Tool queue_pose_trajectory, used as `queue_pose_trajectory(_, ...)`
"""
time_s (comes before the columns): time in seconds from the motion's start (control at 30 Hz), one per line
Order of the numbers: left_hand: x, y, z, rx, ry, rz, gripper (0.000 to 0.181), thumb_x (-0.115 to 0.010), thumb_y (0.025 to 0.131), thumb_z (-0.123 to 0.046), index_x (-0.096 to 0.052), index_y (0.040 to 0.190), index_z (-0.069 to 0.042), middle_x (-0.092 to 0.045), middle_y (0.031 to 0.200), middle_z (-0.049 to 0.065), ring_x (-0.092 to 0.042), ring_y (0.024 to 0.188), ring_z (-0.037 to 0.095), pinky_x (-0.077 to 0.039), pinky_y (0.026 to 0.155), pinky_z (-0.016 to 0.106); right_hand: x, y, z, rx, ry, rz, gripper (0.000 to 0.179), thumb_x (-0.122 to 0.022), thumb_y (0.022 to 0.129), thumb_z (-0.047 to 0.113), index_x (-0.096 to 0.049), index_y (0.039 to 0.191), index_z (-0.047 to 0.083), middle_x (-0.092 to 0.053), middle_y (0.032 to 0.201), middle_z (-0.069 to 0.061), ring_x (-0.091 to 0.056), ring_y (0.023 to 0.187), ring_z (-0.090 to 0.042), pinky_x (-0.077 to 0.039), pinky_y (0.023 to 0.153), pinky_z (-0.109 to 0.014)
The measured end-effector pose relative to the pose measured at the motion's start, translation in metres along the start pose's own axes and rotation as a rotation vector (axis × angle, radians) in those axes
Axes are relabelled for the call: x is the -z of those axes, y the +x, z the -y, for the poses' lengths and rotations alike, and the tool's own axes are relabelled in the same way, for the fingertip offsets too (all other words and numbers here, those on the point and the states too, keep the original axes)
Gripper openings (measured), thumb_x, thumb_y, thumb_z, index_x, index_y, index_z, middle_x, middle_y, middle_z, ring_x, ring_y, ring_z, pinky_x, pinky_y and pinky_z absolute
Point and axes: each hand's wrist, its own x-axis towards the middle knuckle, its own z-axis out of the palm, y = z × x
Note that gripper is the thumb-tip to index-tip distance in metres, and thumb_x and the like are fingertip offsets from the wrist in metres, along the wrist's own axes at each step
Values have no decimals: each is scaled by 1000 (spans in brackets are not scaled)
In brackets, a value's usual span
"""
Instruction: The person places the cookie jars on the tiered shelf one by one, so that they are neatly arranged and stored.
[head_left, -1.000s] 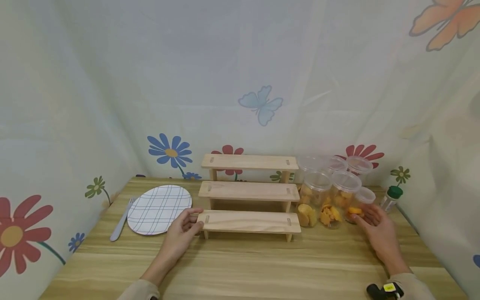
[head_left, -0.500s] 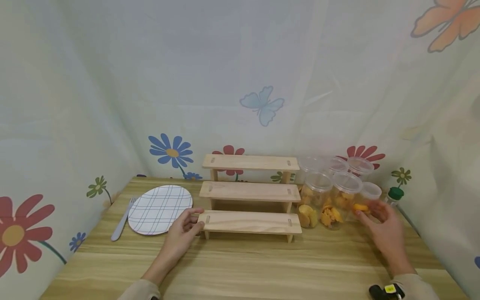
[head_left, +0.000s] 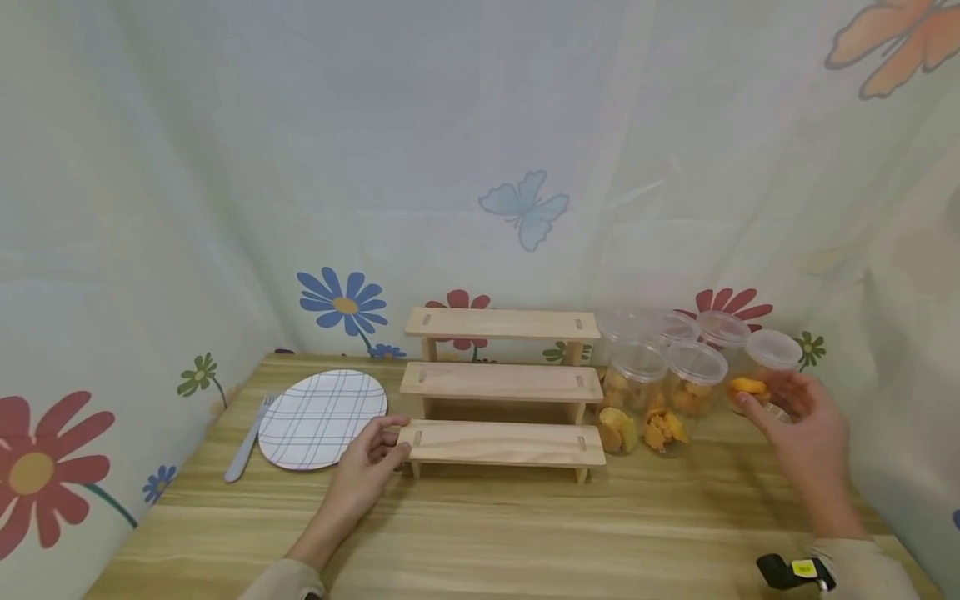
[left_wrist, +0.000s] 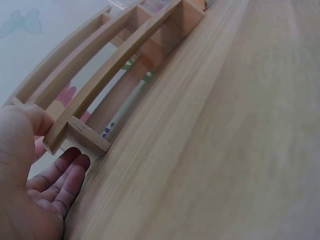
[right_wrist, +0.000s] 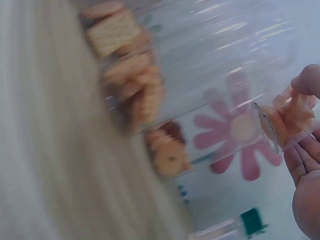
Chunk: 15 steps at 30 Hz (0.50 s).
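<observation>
My right hand (head_left: 813, 433) grips a clear plastic jar (head_left: 774, 350) with orange snacks in its bottom. In the right wrist view this jar (right_wrist: 287, 120) is raised off the table, thumb on one side and fingers on the other. Several clear lidded jars (head_left: 696, 375) with crackers and other snacks stand just left of it. My left hand (head_left: 360, 471) holds the left end of the lowest board of a three-tier wooden display rack (head_left: 501, 442). The left wrist view has the thumb at the board end (left_wrist: 60, 132) and the fingers bent below it.
A round white plate (head_left: 322, 421) with a blue grid lies left of the rack, a fork (head_left: 247, 442) beside it. A small green-capped bottle (right_wrist: 252, 221) stands near the jars. A flower-printed cloth (head_left: 450, 125) hangs behind the wood-grain table (head_left: 487, 542).
My right hand has lifted the jar with orange snacks and moved it up and to the right, away from the other jars. The left hand has stayed at the rack.
</observation>
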Motion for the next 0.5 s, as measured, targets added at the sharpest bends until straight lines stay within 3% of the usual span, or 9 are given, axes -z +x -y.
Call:
queue_pose_trajectory(0.27,-1,1,-1,4,-3,0,36,-76,107,-14,-69,141,-17,-75,114,11,-69,108,20,-57,94,25,20,20,53,83,15,-3,42,-85,101,18,-65,138,19,-65,122,24,-61,113,5,-45,93,-1)
queue_pose_trajectory(0.5,-1,0,-1,2,11,-7,36,-76,106,-14,-69,142,-17,-76,114,10,-69,109,19,-57,96,25,12,37,90,130,87,34,44,-88,97,13,-71,137,11,-72,121,19,-66,113,0,-49,93,-4)
